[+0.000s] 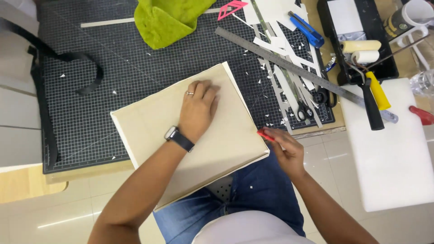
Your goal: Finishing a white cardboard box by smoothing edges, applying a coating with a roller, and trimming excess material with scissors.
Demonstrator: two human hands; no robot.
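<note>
- From the head view, a black gridded cutting mat [135, 81] covers most of a low wooden board, which rests on a glossy pale tiled floor [54, 212].
- A cream-covered board [226, 144] lies tilted, half on the mat's near edge and half over the person's lap in blue jeans.
- The left hand [197, 110] lies flat on that board, fingers spread and pressing down, a ring on one finger and a dark watch at the wrist.
- The right hand [285, 151] is at the board's right corner, fingers pinched around a small red tool [266, 135] whose tip touches the board's edge.
- White paper scraps and strips [289, 77] litter the mat's right side, under a long steel ruler [289, 68] lying on a slant.
- Black-handled scissors [305, 110] lie among the strips; a blue utility knife [307, 30] sits further back.
- A lime-green cloth [167, 20] is bunched at the mat's far edge, and a black strap [45, 90] curls across its left side.
- To the right, a black tray [386, 68] holds small paint rollers [361, 50], next to a white slab [393, 158] on the floor.
</note>
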